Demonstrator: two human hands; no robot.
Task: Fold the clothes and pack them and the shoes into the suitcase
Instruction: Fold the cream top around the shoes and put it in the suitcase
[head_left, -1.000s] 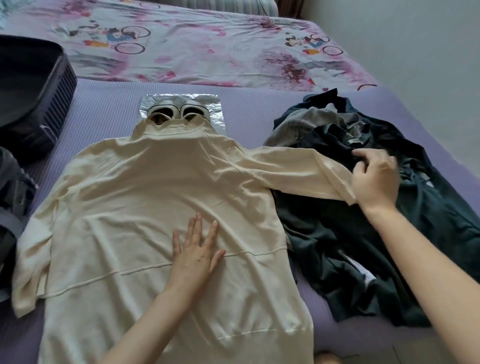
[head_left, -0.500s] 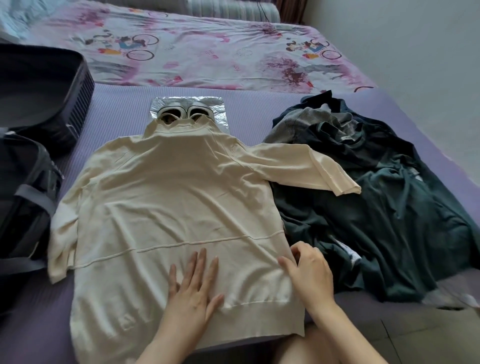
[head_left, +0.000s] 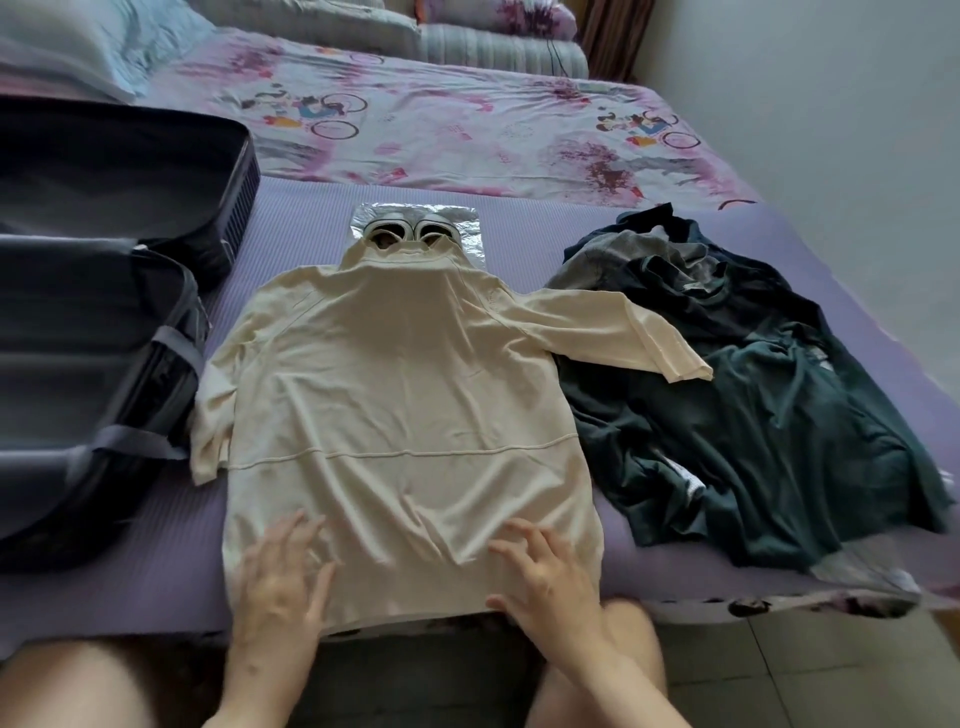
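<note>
right hand (head_left: 550, 582) has left the sleeve; it and the left hand (head_left: 280, 577) now lie flat, fingers spread, on the hem of the cream top (head_left: 405, 395) beside the suitcase (head_left: 93, 332). judged: smoothed, folding comes next.

We see a cream sweater (head_left: 405, 389) spread flat on the purple mat (head_left: 311, 218), its hem at the near edge. Our left hand (head_left: 280, 587) and right hand (head_left: 545, 577) rest on the hem, fingers spread. The collar overlaps the shoes (head_left: 410, 234) on a silver sheet (head_left: 467, 228). The dark clothes (head_left: 753, 405) lie along the right edge, under one sleeve. The open suitcase (head_left: 104, 312) occupies the left edge.
</note>
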